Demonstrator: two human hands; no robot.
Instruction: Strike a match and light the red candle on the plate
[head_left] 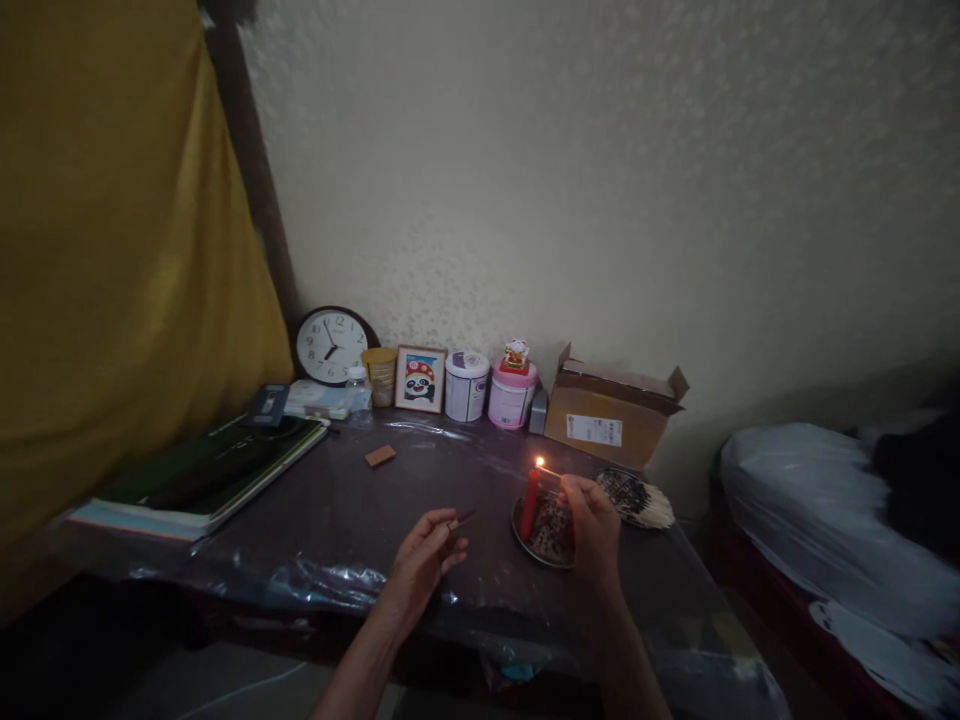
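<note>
A red candle (pixel 530 505) stands upright on a round metal dish (pixel 541 562) strewn with dark and light bits. My right hand (pixel 592 525) pinches a thin matchstick (pixel 551 473), whose burning tip is at the candle's top. I cannot tell whether the flame is on the match alone or on the wick too. To the left of the dish, my left hand (pixel 426 555) holds a small flat dark-edged strip (pixel 463 519) between thumb and fingers; its kind is unclear. Behind my right hand lies a pile of matchsticks (pixel 649 505) with dark heads.
A small brown block (pixel 380 456) lies on the plastic-covered table (pixel 337 510). Along the wall stand a clock (pixel 331 346), a framed panda picture (pixel 420 380), a white tin (pixel 466 387), a pink tin (pixel 512 397) and a cardboard box (pixel 611 412). Large books (pixel 217 470) lie left.
</note>
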